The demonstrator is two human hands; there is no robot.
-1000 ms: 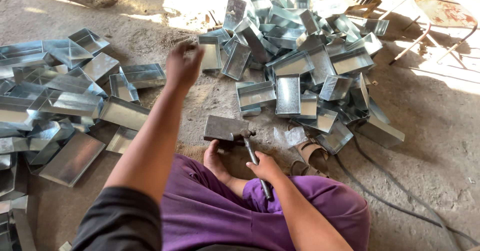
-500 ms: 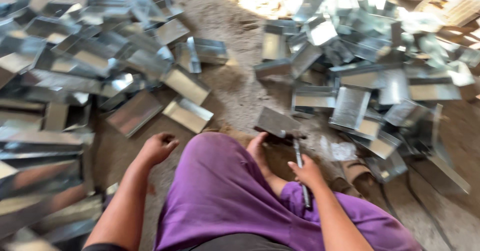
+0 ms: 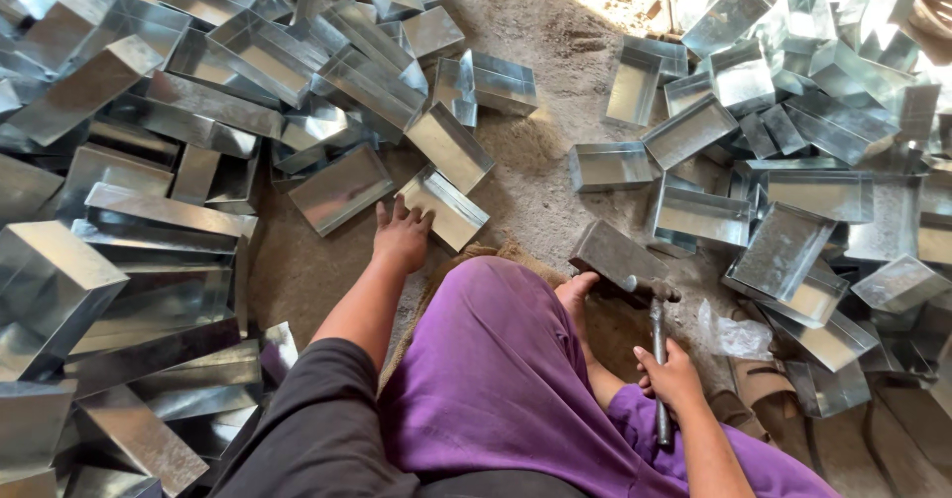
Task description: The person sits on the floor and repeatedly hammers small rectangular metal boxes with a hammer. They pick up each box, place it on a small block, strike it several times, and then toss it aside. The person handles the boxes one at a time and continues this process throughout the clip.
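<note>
My left hand (image 3: 401,236) is stretched out low over the dirt floor, fingers apart, its tips at the edge of a shiny rectangular metal tray (image 3: 443,207). It holds nothing. My right hand (image 3: 671,375) grips the handle of a hammer (image 3: 658,345) whose head rests by a dark metal block (image 3: 616,255) in front of my foot (image 3: 578,298). My purple-clad knee (image 3: 496,359) is raised between the two arms.
A big heap of galvanised sheet-metal trays (image 3: 149,161) fills the left side, and another heap (image 3: 793,161) fills the right. Bare sandy floor (image 3: 540,171) runs between them. A crumpled clear plastic bag (image 3: 734,334) lies right of the hammer.
My left hand came down from high over the far pile to the floor by my knee and now reaches forward to a tray on the left. The right hand stays on the hammer.
</note>
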